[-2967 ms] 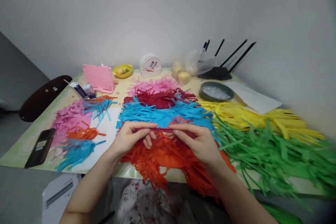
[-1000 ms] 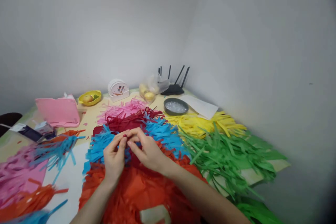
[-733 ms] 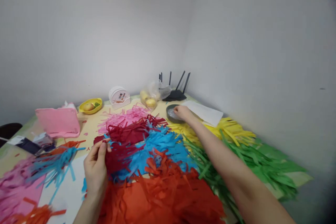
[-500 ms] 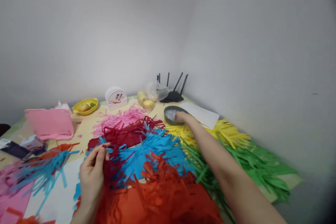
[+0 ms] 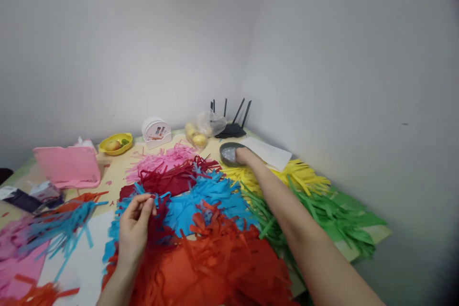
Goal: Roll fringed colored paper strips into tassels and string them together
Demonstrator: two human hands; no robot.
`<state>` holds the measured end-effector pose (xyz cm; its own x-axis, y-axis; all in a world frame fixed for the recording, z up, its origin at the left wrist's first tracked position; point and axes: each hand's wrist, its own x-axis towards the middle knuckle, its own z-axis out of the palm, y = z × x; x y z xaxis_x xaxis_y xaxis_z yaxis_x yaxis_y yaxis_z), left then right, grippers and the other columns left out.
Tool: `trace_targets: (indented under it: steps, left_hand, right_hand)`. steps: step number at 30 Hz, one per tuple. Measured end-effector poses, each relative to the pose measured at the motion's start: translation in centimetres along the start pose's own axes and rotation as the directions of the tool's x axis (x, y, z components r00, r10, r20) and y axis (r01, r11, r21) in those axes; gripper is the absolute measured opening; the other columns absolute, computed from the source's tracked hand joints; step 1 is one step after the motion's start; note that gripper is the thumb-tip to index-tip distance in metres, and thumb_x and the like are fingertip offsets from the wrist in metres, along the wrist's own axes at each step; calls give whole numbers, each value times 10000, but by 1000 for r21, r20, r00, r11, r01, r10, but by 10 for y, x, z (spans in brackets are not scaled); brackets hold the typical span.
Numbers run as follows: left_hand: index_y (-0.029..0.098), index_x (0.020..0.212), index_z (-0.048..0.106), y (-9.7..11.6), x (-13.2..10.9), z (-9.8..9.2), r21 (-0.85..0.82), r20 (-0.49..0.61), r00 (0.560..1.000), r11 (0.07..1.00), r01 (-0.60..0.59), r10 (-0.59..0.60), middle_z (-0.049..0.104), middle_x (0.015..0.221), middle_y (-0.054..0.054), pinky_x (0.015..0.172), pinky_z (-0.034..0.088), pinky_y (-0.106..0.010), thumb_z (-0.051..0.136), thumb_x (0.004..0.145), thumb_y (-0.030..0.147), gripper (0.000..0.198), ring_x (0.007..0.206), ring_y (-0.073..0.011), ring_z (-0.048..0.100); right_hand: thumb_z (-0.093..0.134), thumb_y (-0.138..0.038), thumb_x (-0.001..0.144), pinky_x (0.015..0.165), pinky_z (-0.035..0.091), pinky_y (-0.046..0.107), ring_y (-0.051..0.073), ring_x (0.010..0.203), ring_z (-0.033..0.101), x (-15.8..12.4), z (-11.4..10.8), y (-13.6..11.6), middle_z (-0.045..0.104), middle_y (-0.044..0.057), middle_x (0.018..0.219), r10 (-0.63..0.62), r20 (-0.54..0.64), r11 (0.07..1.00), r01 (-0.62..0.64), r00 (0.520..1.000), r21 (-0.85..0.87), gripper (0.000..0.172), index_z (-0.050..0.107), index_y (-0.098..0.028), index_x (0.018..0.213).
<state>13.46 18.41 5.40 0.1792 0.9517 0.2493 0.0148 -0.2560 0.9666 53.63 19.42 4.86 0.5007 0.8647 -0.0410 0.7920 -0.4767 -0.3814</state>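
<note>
My left hand [image 5: 136, 222] is closed in a pinch at the left of the table, palm side partly turned to me. Between thumb and forefinger is the end of a dark red paper tassel [image 5: 158, 224], its strips hanging over blue and orange fringed paper. My right hand [image 5: 242, 155] reaches far forward into a dark round bowl [image 5: 224, 163]. Small clear pieces [image 5: 228, 153], too small to name, lie in that bowl. The fingers of this hand are hidden inside it. Below my arms spread blue fringed paper [image 5: 186, 210] and orange fringed paper [image 5: 215, 267].
Yellow fringe [image 5: 304, 176] and green fringe [image 5: 340, 220] lie to the right, pink fringe [image 5: 168, 160] farther back. Along the wall stand a black router [image 5: 231, 130], a bag of yellow fruit [image 5: 200, 139], a yellow dish [image 5: 116, 150] and a pink tablet case [image 5: 68, 167].
My left hand has shifted slightly to the right with the dark red tassel. My right hand stays in the bowl. The whole view has moved a little.
</note>
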Motion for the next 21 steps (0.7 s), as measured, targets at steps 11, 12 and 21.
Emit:
trace_targets:
  steps: [11, 12, 21]
  left_hand:
    - [157, 822, 647, 8, -25, 18, 54, 169, 982, 995, -89, 79, 609, 672, 8, 611, 436, -223, 601, 850, 325, 176, 627, -123, 563]
    - [158, 825, 650, 10, -29, 19, 54, 176, 980, 993, -102, 91, 620, 690, 3, 617, 439, -225, 598, 850, 314, 167, 640, -125, 570]
    - [177, 822, 669, 20, -63, 3, 211, 173, 955, 938, -276, 242, 677, 785, -28, 706, 439, -276, 583, 889, 251, 132, 751, -163, 597]
  right_hand:
    - [636, -377, 842, 703, 549, 287, 184, 791, 680, -162, 46, -121, 720, 51, 872, -458, -188, 566, 448, 869, 692, 212, 677, -189, 931]
    - [665, -386, 817, 699, 547, 287, 180, 776, 677, -180, 52, -130, 716, 43, 850, -462, -209, 452, 431, 862, 781, 204, 678, -201, 901]
    - [732, -390, 750, 592, 527, 260, 165, 685, 650, -236, 70, -157, 711, 36, 790, -308, -177, 225, 252, 935, 941, 210, 711, -199, 833]
